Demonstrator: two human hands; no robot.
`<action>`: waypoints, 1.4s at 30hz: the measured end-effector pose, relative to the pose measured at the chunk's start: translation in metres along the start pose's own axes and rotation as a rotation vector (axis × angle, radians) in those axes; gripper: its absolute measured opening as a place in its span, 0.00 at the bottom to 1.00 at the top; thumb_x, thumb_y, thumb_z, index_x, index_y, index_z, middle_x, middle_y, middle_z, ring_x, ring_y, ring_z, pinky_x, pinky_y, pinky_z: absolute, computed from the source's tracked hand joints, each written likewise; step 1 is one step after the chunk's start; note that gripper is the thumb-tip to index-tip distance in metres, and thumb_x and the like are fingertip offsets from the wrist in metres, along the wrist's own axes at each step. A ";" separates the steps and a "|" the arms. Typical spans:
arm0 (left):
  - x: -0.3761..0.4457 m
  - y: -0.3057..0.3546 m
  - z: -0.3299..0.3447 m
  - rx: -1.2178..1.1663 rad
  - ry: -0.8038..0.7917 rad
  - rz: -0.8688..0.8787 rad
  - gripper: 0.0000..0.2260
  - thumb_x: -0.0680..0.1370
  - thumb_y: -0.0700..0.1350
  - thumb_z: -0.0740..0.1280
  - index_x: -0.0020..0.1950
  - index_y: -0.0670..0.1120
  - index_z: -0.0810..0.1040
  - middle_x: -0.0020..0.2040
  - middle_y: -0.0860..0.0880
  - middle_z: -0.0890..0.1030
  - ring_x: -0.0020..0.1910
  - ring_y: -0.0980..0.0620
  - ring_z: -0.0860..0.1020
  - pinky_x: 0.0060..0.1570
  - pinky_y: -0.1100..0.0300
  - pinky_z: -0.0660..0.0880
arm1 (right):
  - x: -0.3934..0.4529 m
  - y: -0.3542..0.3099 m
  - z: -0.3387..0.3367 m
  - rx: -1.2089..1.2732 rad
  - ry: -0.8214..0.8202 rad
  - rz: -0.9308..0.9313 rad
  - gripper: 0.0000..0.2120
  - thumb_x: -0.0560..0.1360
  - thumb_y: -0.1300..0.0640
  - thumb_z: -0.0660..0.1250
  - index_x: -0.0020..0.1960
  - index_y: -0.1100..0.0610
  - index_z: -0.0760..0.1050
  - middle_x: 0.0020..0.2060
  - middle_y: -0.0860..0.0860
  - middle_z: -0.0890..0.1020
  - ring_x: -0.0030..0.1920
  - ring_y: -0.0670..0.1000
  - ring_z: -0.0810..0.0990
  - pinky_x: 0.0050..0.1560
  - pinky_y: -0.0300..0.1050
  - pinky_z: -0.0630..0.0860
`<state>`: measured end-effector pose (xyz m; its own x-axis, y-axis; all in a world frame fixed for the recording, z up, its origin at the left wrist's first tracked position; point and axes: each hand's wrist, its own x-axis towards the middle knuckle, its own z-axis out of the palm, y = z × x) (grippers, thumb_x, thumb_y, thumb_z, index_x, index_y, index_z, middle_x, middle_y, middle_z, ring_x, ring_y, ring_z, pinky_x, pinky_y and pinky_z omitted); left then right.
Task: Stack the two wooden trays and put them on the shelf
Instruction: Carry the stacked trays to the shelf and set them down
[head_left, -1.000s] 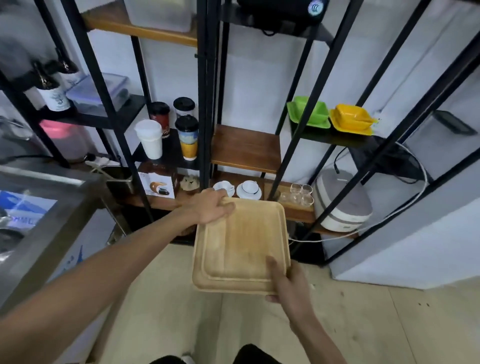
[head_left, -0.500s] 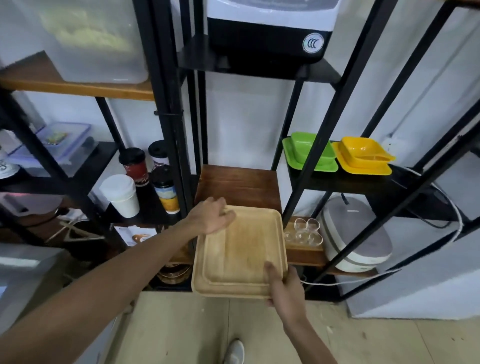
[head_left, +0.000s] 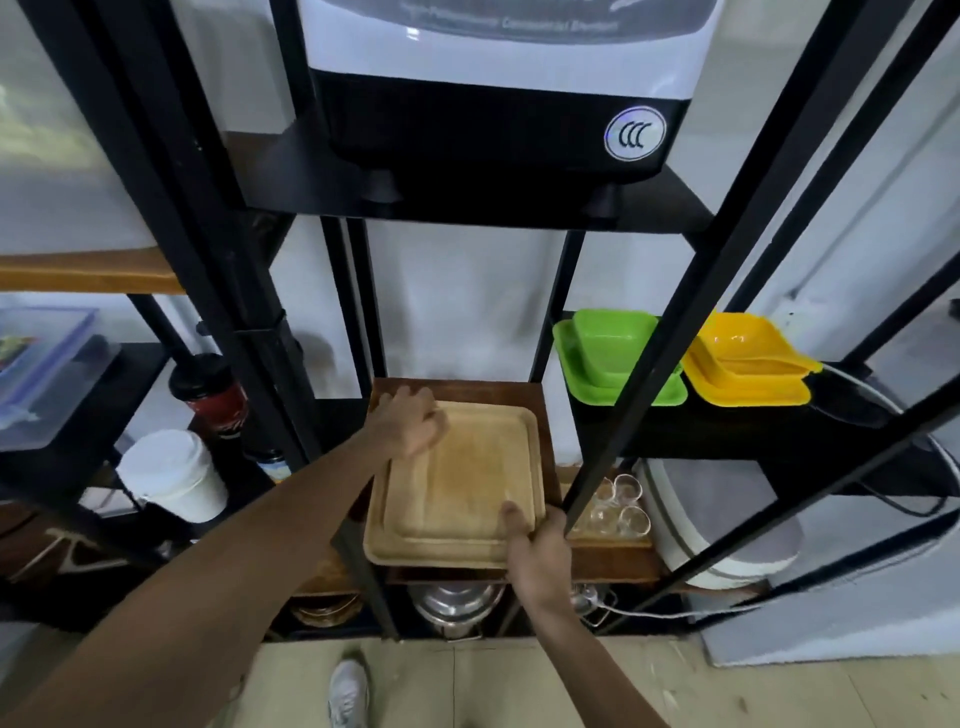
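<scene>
Two light wooden trays (head_left: 457, 483) are stacked, the smaller nested on the larger. They lie mostly over the dark brown wooden shelf board (head_left: 540, 405) at the middle of the black metal rack; whether they touch it I cannot tell. Their front edge overhangs the board. My left hand (head_left: 410, 423) grips the stack's far left corner. At the near right corner my right hand (head_left: 535, 545) holds the stack, thumb on top.
Black rack posts (head_left: 613, 410) stand close on both sides of the board. Green dishes (head_left: 618, 358) and yellow dishes (head_left: 748, 369) sit to the right, lidded cups (head_left: 171, 475) to the left. Small glasses (head_left: 618, 506) and a rice cooker (head_left: 727, 519) are below right. An appliance (head_left: 498, 88) fills the shelf above.
I have stepped closer to the rack and carried the stacked trays forward and up, from in front of the shelf board to over it. Both hands keep their grip.
</scene>
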<state>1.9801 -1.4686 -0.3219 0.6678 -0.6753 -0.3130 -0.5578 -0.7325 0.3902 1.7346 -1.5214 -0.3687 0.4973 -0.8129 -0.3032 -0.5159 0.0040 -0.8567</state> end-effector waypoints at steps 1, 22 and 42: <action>0.006 -0.002 0.000 0.006 0.006 -0.012 0.18 0.80 0.57 0.56 0.65 0.49 0.72 0.65 0.42 0.71 0.68 0.37 0.69 0.66 0.40 0.70 | 0.005 -0.005 0.004 -0.006 0.011 0.002 0.26 0.81 0.41 0.65 0.69 0.58 0.67 0.54 0.53 0.83 0.51 0.55 0.84 0.54 0.53 0.82; 0.070 -0.008 0.029 0.077 0.149 -0.006 0.20 0.85 0.53 0.51 0.71 0.45 0.69 0.69 0.40 0.70 0.71 0.40 0.65 0.62 0.44 0.75 | 0.064 -0.030 0.031 -0.439 0.112 0.012 0.28 0.83 0.42 0.60 0.67 0.66 0.69 0.64 0.63 0.74 0.63 0.65 0.77 0.63 0.58 0.76; 0.063 0.006 0.032 -0.094 0.127 -0.134 0.26 0.85 0.49 0.50 0.82 0.41 0.56 0.83 0.42 0.56 0.83 0.44 0.50 0.78 0.45 0.60 | 0.069 -0.033 0.038 -0.712 0.091 0.065 0.34 0.84 0.39 0.51 0.78 0.65 0.61 0.72 0.63 0.68 0.68 0.65 0.71 0.69 0.56 0.70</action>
<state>2.0030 -1.5177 -0.3668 0.7930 -0.5517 -0.2585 -0.4154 -0.8000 0.4329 1.8121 -1.5559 -0.3772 0.4063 -0.8692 -0.2818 -0.8872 -0.3016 -0.3491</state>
